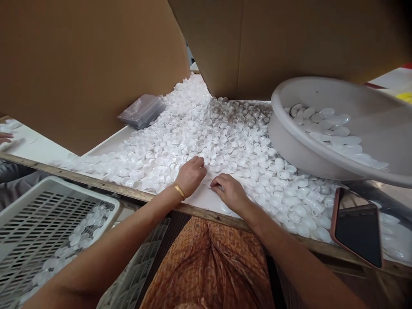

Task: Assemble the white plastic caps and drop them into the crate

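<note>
A broad heap of small white, shiny oval plastic pieces [225, 141] covers the table in front of me. My left hand [192, 174], with a gold bangle [179, 192] at the wrist, is closed at the near edge of this heap. Its fingertips are hidden, so what they hold cannot be seen. Just to its right, my right hand [230, 191] pinches thumb and fingers together over a bare patch of the white tabletop [204, 197]. Whatever lies in that pinch is too small to name. The two hands are close together but apart.
At right a large whitish basin [302, 146] holds more white pieces; a phone [357, 227] lies by the table edge. A slatted basket [35, 201] with pieces stands lower left. Cardboard panels [93, 64] rise behind, beside a plastic-wrapped pack [141, 111]. Another person's hand [4, 137] shows far left.
</note>
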{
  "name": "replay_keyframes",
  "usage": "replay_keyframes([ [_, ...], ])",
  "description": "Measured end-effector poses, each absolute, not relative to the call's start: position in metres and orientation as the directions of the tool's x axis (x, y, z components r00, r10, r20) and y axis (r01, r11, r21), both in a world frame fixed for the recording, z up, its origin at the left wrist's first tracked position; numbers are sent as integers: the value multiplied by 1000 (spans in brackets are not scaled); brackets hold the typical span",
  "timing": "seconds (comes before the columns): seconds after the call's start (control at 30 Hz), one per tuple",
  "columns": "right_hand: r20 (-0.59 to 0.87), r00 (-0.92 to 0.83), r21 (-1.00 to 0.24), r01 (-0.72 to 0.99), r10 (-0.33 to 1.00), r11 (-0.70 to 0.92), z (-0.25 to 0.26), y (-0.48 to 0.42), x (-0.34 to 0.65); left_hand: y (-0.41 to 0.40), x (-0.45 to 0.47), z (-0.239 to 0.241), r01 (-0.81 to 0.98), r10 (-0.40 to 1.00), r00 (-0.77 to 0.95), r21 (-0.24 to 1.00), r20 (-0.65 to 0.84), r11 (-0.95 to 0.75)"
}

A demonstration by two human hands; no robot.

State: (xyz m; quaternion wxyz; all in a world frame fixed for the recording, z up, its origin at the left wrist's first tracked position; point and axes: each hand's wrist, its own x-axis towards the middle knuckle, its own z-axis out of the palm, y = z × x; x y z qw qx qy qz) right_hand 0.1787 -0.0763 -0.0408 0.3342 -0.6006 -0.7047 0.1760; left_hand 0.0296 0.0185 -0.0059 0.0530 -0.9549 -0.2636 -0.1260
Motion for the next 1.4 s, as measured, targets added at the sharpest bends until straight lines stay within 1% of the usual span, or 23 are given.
replay_keyframes([
  [0.07,243,-79,-624,751,967,218,-40,-76,176,11,14,-4,608,626,704,172,335,-775],
  [0.13,223,-88,-611,764,971,209,-40,-75,173,1,0,-4,638,739,591,372,324,-674],
  [0.17,216,-89,-600,773,972,204,-40,-74,172,-3,-5,-5,639,775,557,442,300,-630],
  [0.23,211,-100,-562,801,972,205,-40,-73,170,-9,-11,-9,633,809,528,516,257,-577],
  [0.3,222,-96,-531,822,970,203,-39,-72,170,-12,-12,-15,630,820,519,541,241,-558],
  [0.33,236,-74,-531,825,969,193,-38,-73,171,-13,-10,-17,632,820,521,539,238,-558],
  [0.4,281,7,-573,804,960,162,-36,-74,174,-15,-7,-20,627,789,567,497,237,-600],
  [0.5,348,125,-679,717,929,157,-34,-77,178,-23,-3,-20,572,662,711,354,238,-740],
  [0.57,378,128,-713,672,917,200,-32,-78,178,-28,-3,-17,532,592,771,276,234,-801],
  [0.6,387,112,-712,667,915,219,-32,-79,177,-31,-4,-15,526,583,775,263,245,-809],
  [0.67,389,74,-693,681,918,238,-30,-79,173,-32,-5,-12,536,608,735,293,300,-792],
  [0.77,364,46,-666,711,930,226,-29,-79,170,-30,-7,-6,547,671,634,390,385,-741],
  [0.87,332,77,-652,739,940,170,-30,-79,175,-31,-4,-1,536,679,614,419,402,-733],
  [0.97,261,125,-644,761,957,76,-30,-80,189,-38,5,2,491,616,719,392,323,-778],
  [1.07,238,149,-633,773,960,37,-23,-83,207,-49,24,-1,407,487,861,373,149,-834],
  [1.13,239,168,-614,789,956,14,-14,-88,218,-55,41,-4,385,426,904,360,39,-850],
  [1.17,217,173,-594,805,961,-10,-9,-92,223,-56,50,-5,394,417,909,347,-9,-851],
  [1.23,116,165,-522,849,980,-81,0,-103,231,-56,64,-7,428,422,902,303,-89,-851],
  [1.3,2,132,-436,892,991,-118,4,-117,235,-53,71,-7,456,437,890,246,-131,-855],
  [1.33,-26,105,-402,910,994,-107,4,-124,236,-50,70,-8,476,456,879,224,-136,-850],
  [1.4,-15,44,-342,938,999,-47,1,-134,233,-43,62,-8,547,532,837,201,-124,-813],
])
